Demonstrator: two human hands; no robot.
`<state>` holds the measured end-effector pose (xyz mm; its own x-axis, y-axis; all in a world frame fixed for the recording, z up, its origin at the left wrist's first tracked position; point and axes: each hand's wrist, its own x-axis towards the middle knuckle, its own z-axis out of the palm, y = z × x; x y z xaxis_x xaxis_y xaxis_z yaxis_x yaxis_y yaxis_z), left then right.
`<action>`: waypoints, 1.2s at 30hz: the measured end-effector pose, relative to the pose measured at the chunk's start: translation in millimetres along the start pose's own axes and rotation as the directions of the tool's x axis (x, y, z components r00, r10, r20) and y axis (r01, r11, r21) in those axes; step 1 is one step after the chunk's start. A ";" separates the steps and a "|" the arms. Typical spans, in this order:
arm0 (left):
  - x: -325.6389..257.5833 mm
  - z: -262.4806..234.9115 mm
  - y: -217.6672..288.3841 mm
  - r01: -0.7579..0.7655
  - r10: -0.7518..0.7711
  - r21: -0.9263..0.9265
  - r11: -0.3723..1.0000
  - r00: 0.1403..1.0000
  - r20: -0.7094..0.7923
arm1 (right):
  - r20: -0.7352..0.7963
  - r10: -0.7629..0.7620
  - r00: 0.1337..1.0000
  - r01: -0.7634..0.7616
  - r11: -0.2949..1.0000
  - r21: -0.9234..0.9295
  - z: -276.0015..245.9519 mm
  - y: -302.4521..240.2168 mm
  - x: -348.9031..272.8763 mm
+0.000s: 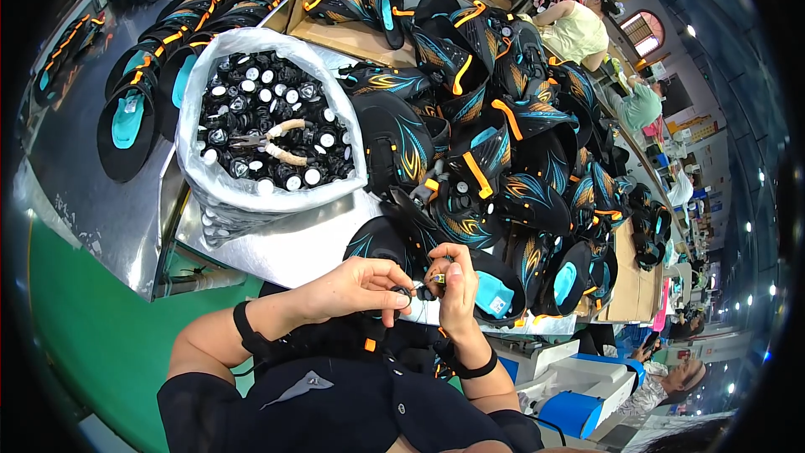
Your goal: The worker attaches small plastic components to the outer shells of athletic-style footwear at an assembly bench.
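The left hand [360,283] and the right hand [453,281] are meeting just above the near edge of the bench [285,243], close to the person's chest, so the small work is sitting right under the eyes. The left grip is closing thumb and forefinger on a small black dial part [404,292], pinching it firmly; the right grip is closing on a thin lace end [438,278] beside that part, fingers curled and the thumb pressing down, so both grips are nearly touching. Just beyond the grips a black shoe upper [386,243] with teal and orange markings is lying on the bench, its cord apparently running into the pinch, though the fine cord is too small to follow. Both wrists are bending inward, forearms coming in from below and elbows spreading wide, which is steadying the fingertips against each other. Farther out and to the left of the grips a white bag [210,176] of black dial parts is standing open within reach, with pliers [272,144] resting on top; to the right, a heap of finished uppers [520,143] is piling up
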<state>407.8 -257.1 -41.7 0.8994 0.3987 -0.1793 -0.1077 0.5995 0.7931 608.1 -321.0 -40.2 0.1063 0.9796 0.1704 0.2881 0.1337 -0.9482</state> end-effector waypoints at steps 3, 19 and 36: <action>1.0 0.9 0.1 -0.005 0.005 0.004 1.000 1.000 -0.006 | 0.001 0.005 1.000 -0.005 1.000 0.008 -1.2 0.4 0.6; 6.1 13.1 -16.1 -0.149 0.183 0.136 0.979 0.941 -0.285 | 0.218 0.414 0.884 -0.461 0.847 0.264 13.9 -23.7 -39.4; 16.9 7.6 -25.8 -0.238 0.328 0.233 0.943 0.779 -0.535 | 0.244 0.293 0.924 -0.349 0.908 0.231 48.8 -10.5 -35.2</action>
<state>429.0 -271.1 -60.7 0.4384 0.8783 -0.1908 -0.2167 0.3093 0.9260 554.9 -349.5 -49.3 -0.0501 0.9814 -0.1856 0.0044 -0.1856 -0.9826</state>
